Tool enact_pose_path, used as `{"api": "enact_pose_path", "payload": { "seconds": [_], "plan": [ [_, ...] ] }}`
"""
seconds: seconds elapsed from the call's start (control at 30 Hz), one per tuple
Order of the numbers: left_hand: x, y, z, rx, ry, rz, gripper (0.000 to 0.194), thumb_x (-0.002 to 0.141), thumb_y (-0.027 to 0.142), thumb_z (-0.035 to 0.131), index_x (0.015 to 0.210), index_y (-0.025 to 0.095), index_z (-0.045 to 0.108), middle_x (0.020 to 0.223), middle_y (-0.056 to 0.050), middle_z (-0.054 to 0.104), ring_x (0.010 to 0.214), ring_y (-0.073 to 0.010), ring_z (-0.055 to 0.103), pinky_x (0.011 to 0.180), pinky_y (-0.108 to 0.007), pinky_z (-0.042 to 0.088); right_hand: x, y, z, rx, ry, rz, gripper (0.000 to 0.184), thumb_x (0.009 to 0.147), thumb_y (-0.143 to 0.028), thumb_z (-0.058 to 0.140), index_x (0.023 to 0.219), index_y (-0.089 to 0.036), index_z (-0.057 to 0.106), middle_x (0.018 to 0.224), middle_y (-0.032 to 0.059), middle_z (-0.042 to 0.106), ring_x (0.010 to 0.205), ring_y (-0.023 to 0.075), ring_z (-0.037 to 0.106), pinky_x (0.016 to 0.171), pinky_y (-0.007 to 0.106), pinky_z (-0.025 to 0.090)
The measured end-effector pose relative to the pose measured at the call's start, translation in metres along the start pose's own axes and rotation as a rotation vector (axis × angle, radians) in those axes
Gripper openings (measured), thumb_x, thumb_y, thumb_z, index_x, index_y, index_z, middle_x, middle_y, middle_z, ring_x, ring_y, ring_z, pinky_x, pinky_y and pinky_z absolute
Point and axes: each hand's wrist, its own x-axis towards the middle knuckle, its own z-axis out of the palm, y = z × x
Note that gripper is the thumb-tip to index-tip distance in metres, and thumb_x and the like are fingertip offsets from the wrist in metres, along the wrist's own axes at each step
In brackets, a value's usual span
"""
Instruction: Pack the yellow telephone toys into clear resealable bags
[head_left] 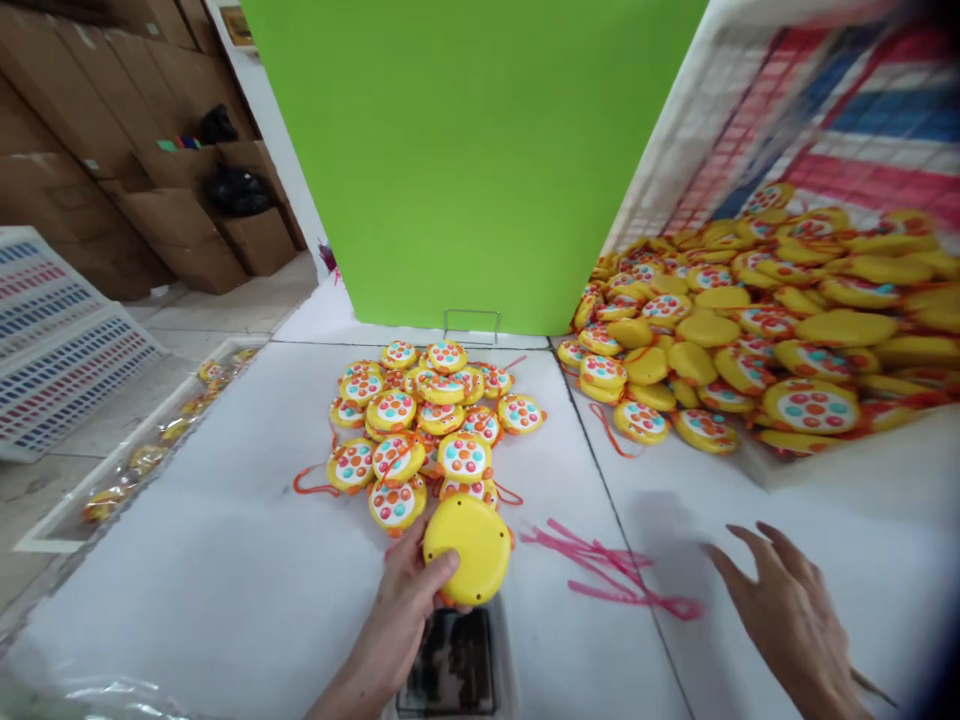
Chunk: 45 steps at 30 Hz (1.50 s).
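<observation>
My left hand (405,600) grips a round yellow toy disc (469,548), its plain back facing up, just in front of a small heap of the same yellow discs with coloured dots (420,425) on the white table (225,560). Orange cords trail from that heap. My right hand (787,610) hovers open, fingers spread, above the table to the right of a bunch of pink cords (607,575). It holds nothing. A dark rectangular thing (454,665) lies under my left wrist.
A large pile of the same yellow discs (765,330) spills from a tilted white crate at the right. A green board (472,160) stands at the table's back. At the left lie a narrow tray holding bagged discs (150,450), a white crate (60,340) and stacked cardboard boxes (112,140).
</observation>
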Motion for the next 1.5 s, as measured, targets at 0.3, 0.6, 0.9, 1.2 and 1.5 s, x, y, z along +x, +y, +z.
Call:
{"api": "enact_pose_path", "payload": {
  "seconds": [0.3,0.6,0.9,1.2,1.5],
  "plan": [
    [0.000,0.000,-0.007,0.393,-0.124,0.091,0.057,0.077,0.032,0.062,0.128,0.021,0.039,0.121,-0.009,0.053,0.100,-0.0216,0.055,0.079,-0.030,0.050,-0.051,-0.203,-0.023,1.153,-0.917,-0.222,0.048,0.080,-0.037,0.058,0.122,-0.018,0.046,0.110,0.0094,0.061,0.091,0.0215,0.061,0.068,0.030,0.054],
    [-0.002,0.001,-0.068,1.239,0.304,0.770,0.021,0.083,0.026,0.052,0.103,0.022,0.055,0.107,-0.007,0.057,0.100,-0.0211,0.053,0.080,-0.035,0.051,-0.052,-0.215,-0.019,0.732,-0.204,-0.660,0.029,0.084,-0.013,0.048,0.111,-0.023,0.045,0.102,0.0061,0.059,0.095,0.0199,0.056,0.078,0.033,0.050],
    [0.007,-0.085,-0.050,1.605,0.028,0.670,0.024,0.079,0.005,0.045,0.096,0.018,0.057,0.093,-0.006,0.060,0.084,-0.0223,0.055,0.074,-0.039,0.049,-0.067,-0.214,-0.012,0.686,-0.210,-0.563,0.034,0.087,-0.020,0.047,0.121,-0.024,0.042,0.113,0.0093,0.052,0.104,0.0206,0.053,0.082,0.033,0.050],
    [0.008,-0.078,-0.047,1.678,-0.035,0.717,0.017,0.081,0.005,0.043,0.085,0.017,0.055,0.091,-0.006,0.058,0.086,-0.0225,0.050,0.082,-0.041,0.039,-0.041,-0.231,-0.033,1.069,-0.401,-0.166,0.030,0.085,-0.034,0.051,0.112,-0.023,0.045,0.102,0.0055,0.059,0.083,0.0166,0.060,0.063,0.024,0.055],
    [0.008,-0.064,-0.044,1.625,0.033,0.536,0.020,0.078,0.013,0.051,0.097,0.018,0.055,0.101,-0.007,0.057,0.096,-0.0252,0.049,0.088,-0.044,0.038,-0.029,-0.236,-0.035,1.133,-0.600,-0.074,0.044,0.082,-0.042,0.053,0.119,-0.022,0.041,0.113,0.0080,0.054,0.083,0.0181,0.057,0.061,0.026,0.054]
  ]
}}
